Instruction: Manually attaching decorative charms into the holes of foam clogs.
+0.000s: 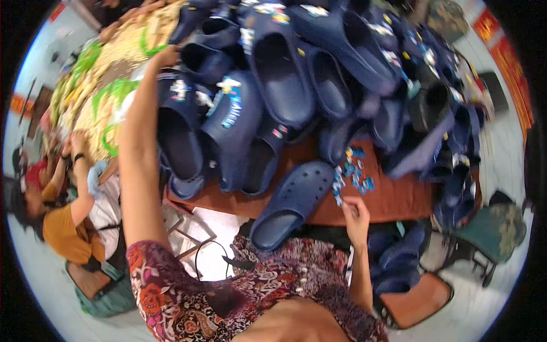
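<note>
You are holding your left arm (139, 148) far out, with the left hand (167, 56) beside the left flank of the heaped navy clogs (279, 80). Its fingers are looking curled, but the hand is showing small and blurred, so I cannot tell how far open it is or whether it is gripping anything. Your right hand (356, 215) is hovering at the near edge of the desk (399, 199), over its brown-red covering, with the fingers bent and the thumb close to them, leaving little gap. Its fingertips are lying right by the small blue-and-white charms (357, 181), which are forming a loose cluster; whether you are pinching one, I cannot tell. The nearest clog (296, 199) is lying just left of that hand, its holed toe pointing toward the charms and its heel overhanging the desk's near edge, in front of your patterned clothing (256, 285). More navy clogs (401, 251) are sitting low at the right, by a brown-seated chair (419, 299). Away to the left, a mustard-clad person (68, 228) is sitting near a mound of pale yellow pieces (154, 31)
</note>
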`<state>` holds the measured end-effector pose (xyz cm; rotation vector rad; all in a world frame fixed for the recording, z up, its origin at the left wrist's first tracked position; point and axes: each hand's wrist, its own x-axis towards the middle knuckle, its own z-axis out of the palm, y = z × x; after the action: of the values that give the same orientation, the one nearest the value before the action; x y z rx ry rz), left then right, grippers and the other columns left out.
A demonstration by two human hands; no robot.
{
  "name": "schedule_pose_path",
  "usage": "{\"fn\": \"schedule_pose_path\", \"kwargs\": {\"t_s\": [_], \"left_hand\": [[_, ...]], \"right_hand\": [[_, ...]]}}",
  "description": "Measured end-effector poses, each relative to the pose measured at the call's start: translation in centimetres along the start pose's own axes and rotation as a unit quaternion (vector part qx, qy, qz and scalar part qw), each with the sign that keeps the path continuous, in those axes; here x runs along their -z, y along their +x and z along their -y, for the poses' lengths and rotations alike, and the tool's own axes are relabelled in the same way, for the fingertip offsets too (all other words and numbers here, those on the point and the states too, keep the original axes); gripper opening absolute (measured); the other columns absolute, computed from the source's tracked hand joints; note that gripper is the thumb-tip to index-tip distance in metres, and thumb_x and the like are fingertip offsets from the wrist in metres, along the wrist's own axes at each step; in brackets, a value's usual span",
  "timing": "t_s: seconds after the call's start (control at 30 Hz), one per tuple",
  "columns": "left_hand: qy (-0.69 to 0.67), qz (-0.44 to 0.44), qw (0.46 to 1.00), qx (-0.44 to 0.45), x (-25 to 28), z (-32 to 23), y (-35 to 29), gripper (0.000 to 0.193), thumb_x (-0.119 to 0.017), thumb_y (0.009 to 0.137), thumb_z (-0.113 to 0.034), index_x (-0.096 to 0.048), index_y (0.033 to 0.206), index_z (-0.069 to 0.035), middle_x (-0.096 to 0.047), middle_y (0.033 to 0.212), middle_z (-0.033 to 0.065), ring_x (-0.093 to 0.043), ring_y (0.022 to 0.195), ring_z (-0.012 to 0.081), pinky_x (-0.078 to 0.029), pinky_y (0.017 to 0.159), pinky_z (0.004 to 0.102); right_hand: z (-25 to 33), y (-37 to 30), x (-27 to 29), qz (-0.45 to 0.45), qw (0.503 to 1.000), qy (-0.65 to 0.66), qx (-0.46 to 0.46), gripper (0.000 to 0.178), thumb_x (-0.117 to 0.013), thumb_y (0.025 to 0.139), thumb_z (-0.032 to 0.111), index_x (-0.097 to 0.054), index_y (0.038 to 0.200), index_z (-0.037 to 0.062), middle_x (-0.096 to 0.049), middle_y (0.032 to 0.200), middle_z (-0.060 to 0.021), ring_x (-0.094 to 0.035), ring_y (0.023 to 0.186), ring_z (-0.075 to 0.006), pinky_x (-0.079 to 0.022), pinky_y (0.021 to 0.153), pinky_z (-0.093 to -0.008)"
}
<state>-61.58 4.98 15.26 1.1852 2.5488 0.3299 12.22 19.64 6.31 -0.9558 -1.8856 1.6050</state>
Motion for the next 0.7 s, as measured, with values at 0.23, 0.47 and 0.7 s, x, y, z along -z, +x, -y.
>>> {"fn": "schedule_pose_path", "kwargs": {"t_s": [0.23, 0.47, 0.7], "left_hand": [[-0.016, -0.038, 0.998, 0.053, 1.3, -0.9, -1.5, 0.056, -0.047, 0.073, -0.001, -0.059, 0.127, -0.012, -0.068, 0.089, 0.009, -0.062, 0.063, 0.019, -0.048, 0.046, 0.0324], [0.205, -0.198, 0.958, -0.015, 3.6, -9.7, -7.7, 0.032, -0.053, 0.083, -0.011, -0.067, 0.112, -0.009, -0.068, 0.095, 0.0235, -0.067, 0.091, 0.0327, -0.051, 0.082, 0.0395], [-0.21, -0.089, 0.965, -0.13, -2.6, -29.3, -27.7, 0.028, -0.058, 0.095, -0.018, -0.063, 0.115, 0.001, -0.065, 0.106, 0.0044, -0.057, 0.101, 0.0116, -0.046, 0.089, 0.028]], "right_hand": [[-2.2, -0.4, 0.5, -0.019, 0.999, 0.022, -0.026, 0.013, -0.059, 0.092, 0.005, -0.061, 0.105, 0.0008, -0.063, 0.091, -0.0008, -0.058, 0.082, -0.0065, -0.047, 0.073, -0.0217], [-4.0, 0.0, 1.8, -0.028, 0.996, -0.072, -0.036, 0.014, -0.059, 0.091, 0.007, -0.062, 0.103, 0.0006, -0.065, 0.092, -0.0036, -0.059, 0.079, -0.0093, -0.051, 0.07, -0.0255], [-4.6, 4.6, 3.6, -0.109, 0.962, -0.235, 0.085, 0.017, -0.062, 0.085, 0.007, -0.063, 0.103, 0.0052, -0.058, 0.097, -0.0097, -0.059, 0.078, -0.0204, -0.049, 0.067, -0.0317]]}}
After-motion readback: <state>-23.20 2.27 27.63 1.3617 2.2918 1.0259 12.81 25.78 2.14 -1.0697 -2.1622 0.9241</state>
